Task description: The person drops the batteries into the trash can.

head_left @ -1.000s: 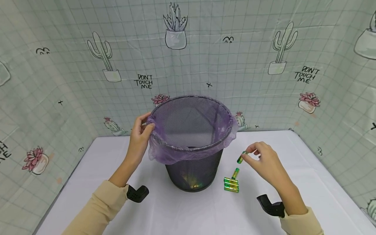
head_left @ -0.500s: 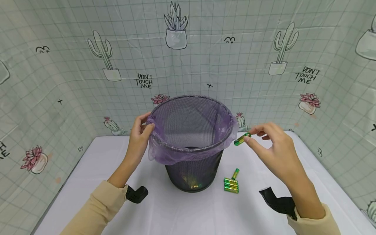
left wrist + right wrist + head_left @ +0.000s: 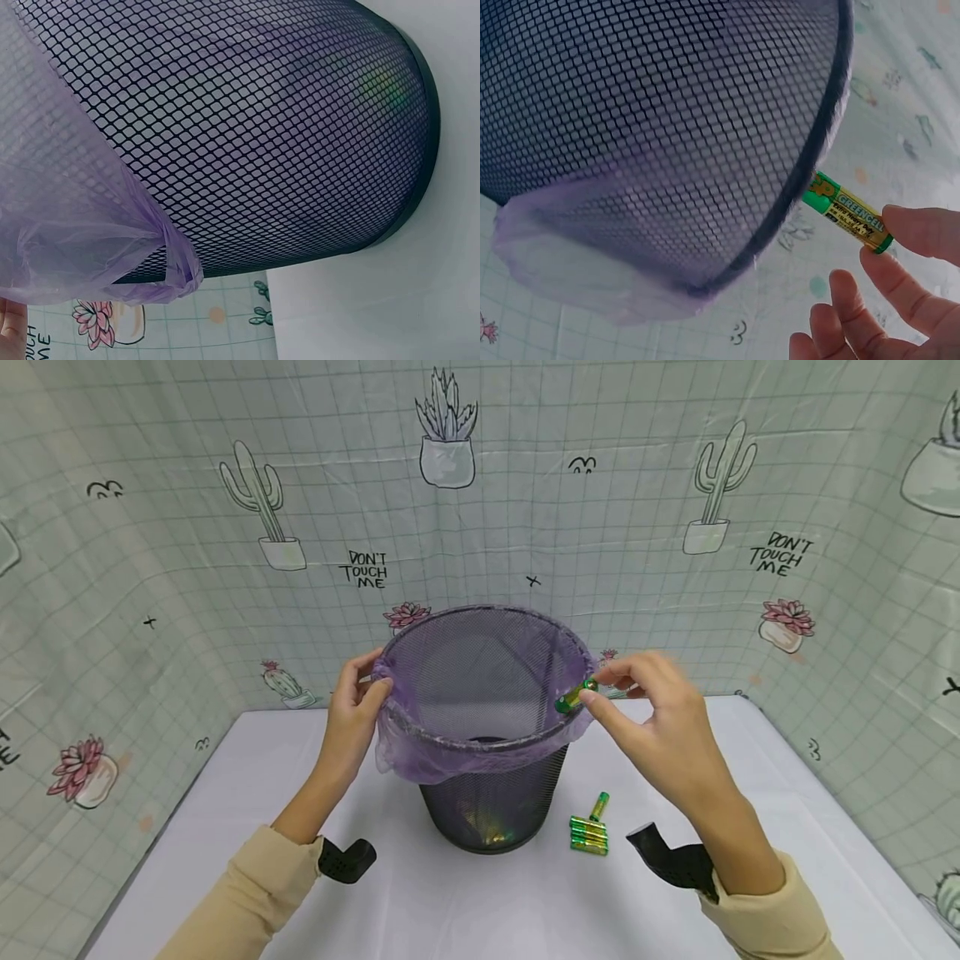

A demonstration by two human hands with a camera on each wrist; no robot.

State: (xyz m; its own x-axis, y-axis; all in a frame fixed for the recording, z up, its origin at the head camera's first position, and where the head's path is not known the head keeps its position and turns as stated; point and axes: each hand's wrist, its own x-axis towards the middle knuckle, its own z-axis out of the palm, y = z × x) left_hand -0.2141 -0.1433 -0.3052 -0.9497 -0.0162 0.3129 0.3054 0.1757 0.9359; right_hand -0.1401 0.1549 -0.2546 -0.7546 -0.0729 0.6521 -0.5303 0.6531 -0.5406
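A black mesh wastebasket (image 3: pixel 487 810) stands on the table, lined with a purple plastic bag (image 3: pixel 442 756) folded over its rim. My left hand (image 3: pixel 352 710) grips the rim and bag at the left side, thumb toward me. Between thumb and forefinger, my right hand (image 3: pixel 660 718) pinches a green and gold battery (image 3: pixel 576 696) at the basket's right rim. In the right wrist view the battery (image 3: pixel 851 214) reads GREENCELL, and its far end overlaps the rim. Several more batteries (image 3: pixel 588 835) lie on the table right of the basket, most of them side by side.
The white table (image 3: pixel 300 785) meets a hanging cloth (image 3: pixel 480 527) printed with cacti at the back and sides. A green-gold glint (image 3: pixel 386 82) shows through the mesh at the basket's bottom. Black mounts (image 3: pixel 348 860) are strapped on both wrists.
My right hand has lifted the battery from above the table and carried it left to the basket's right rim. The left hand keeps its hold on the rim.
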